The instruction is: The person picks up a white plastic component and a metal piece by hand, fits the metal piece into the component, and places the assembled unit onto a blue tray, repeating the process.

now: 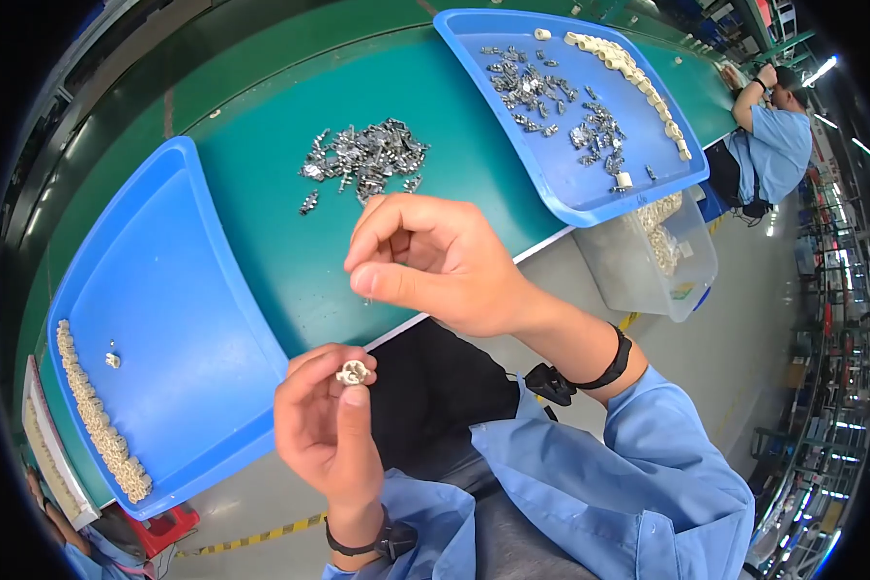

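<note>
Between thumb and fingertips of my left hand [333, 425] is a small cream-coloured round plastic part [354, 372], its hollow, notched face turned up. Above it and a little to the right, over the table's front edge, is my right hand [440, 261]. Its fingers are curled and its thumb and index tips come close together; whatever they hold is too small or hidden to make out. The two hands are apart. Beyond my right hand, a loose pile of small shiny metal parts [362, 159] lies on the green tabletop [271, 126].
At left, a blue tray [179, 290] holds rows of cream parts [101, 425] and one loose piece [113, 360]. Another blue tray [570, 179] at right carries metal parts and a line of cream pieces [638, 82]. Below it stands a translucent bin [648, 266]. A co-worker [773, 135] sits far right.
</note>
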Demonstrator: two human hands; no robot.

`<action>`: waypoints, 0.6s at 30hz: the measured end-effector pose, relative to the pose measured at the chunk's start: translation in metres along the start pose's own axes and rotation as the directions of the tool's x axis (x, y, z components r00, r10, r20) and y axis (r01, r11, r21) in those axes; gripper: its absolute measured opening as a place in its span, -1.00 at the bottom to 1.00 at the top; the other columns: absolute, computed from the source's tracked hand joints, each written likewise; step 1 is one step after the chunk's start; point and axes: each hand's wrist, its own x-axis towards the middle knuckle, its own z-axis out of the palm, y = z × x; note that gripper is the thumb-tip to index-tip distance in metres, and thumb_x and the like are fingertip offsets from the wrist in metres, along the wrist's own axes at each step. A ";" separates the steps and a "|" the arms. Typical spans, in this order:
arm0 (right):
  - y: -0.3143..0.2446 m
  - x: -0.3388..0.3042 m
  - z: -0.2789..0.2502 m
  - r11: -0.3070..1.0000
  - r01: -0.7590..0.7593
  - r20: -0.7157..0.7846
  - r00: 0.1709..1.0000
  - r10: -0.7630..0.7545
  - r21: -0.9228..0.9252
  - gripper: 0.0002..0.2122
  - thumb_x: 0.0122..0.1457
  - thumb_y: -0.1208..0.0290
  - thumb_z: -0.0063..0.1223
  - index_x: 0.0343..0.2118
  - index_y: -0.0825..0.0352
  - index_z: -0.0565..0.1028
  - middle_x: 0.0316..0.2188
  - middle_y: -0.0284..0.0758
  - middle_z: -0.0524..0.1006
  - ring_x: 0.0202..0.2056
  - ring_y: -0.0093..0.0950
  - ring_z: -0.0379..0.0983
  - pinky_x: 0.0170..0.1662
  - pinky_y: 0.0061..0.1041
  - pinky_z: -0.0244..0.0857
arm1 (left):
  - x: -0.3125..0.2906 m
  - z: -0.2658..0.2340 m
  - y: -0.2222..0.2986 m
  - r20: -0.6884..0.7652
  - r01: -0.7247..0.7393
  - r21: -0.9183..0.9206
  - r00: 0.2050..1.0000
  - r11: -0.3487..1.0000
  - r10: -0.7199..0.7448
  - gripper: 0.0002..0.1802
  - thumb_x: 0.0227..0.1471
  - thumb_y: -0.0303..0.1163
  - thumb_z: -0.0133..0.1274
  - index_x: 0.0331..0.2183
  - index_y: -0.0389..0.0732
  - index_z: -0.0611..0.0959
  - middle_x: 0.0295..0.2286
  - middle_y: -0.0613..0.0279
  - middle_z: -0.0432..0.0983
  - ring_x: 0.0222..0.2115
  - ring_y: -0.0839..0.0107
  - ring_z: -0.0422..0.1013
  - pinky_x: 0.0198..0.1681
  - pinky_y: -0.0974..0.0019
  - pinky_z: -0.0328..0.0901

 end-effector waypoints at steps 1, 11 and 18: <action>-0.003 -0.004 -0.001 1.000 -0.001 0.018 1.000 0.001 0.024 -0.95 0.28 0.63 0.19 -0.23 0.45 0.57 -0.25 -0.24 0.57 -0.27 -0.48 0.58 -0.16 -0.50 0.47 | 0.000 0.000 -0.002 0.000 0.009 -0.006 1.000 1.000 -0.009 -0.66 0.19 -0.67 0.04 0.02 -0.38 0.52 -0.15 -0.08 0.50 -0.21 0.26 0.51 -0.12 0.25 0.45; -0.039 -0.032 0.007 0.986 -0.111 0.007 0.994 0.111 0.127 -0.87 0.13 0.63 0.38 -0.35 0.43 0.58 -0.38 -0.29 0.58 -0.52 -0.60 0.45 -0.49 -0.66 0.29 | -0.006 0.001 -0.010 0.065 0.131 -0.285 0.991 0.950 -0.117 -0.71 0.24 -0.55 0.09 -0.02 -0.40 0.56 -0.19 -0.08 0.54 -0.25 0.28 0.50 -0.16 0.27 0.41; -0.052 -0.035 0.006 0.854 0.235 0.089 0.972 -0.218 -0.464 -0.78 0.07 0.52 0.46 -0.57 0.33 0.55 -0.70 -0.46 0.38 -0.65 -0.66 0.25 -0.62 -0.59 -0.02 | -0.013 0.009 -0.009 0.093 0.107 -0.242 0.992 0.964 -0.087 -0.73 0.23 -0.55 0.09 -0.03 -0.39 0.57 -0.18 -0.09 0.54 -0.24 0.29 0.49 -0.13 0.28 0.40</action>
